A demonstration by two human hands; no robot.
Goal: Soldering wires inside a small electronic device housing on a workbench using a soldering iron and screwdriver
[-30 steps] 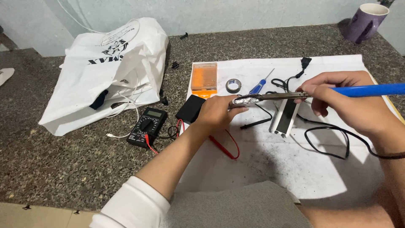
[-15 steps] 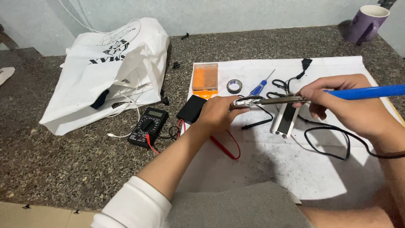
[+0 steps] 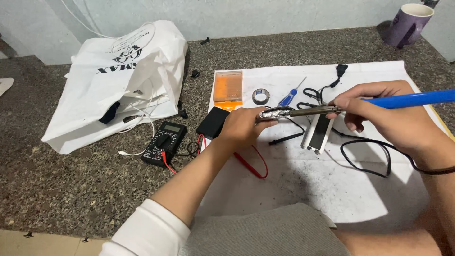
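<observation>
Soldering iron (image 3: pixel 360 105) held level above the worktop (image 3: pixel 71 189), its long axis running side to side — blue handle outward beyond the right hand (image 3: pixel 393 118), metal shaft pointing inward toward the left hand (image 3: pixel 241 125). The right grip is closed around the near end of the handle, fingers curled over and thumb beneath. The shaft ends in a small foil-wrapped piece (image 3: pixel 275 113), which is pinched by the fingertips of the left grip; whether tip and foil actually touch cannot be told. The foil piece thus lies directly ahead of the iron's tip, on the line of the shaft, and is nearer the left hand. Beneath the shaft, on the white paper sheet (image 3: pixel 303 189), a silver rectangular block (image 3: pixel 318 133) is seen, with black cable (image 3: pixel 365 161) looped just beside it. Beyond the left grip an orange case (image 3: pixel 228 86), a tape roll (image 3: pixel 260 96) and a blue screwdriver (image 3: pixel 289 96) are laid out — a multimeter (image 3: pixel 164 142) lies outward of it.
</observation>
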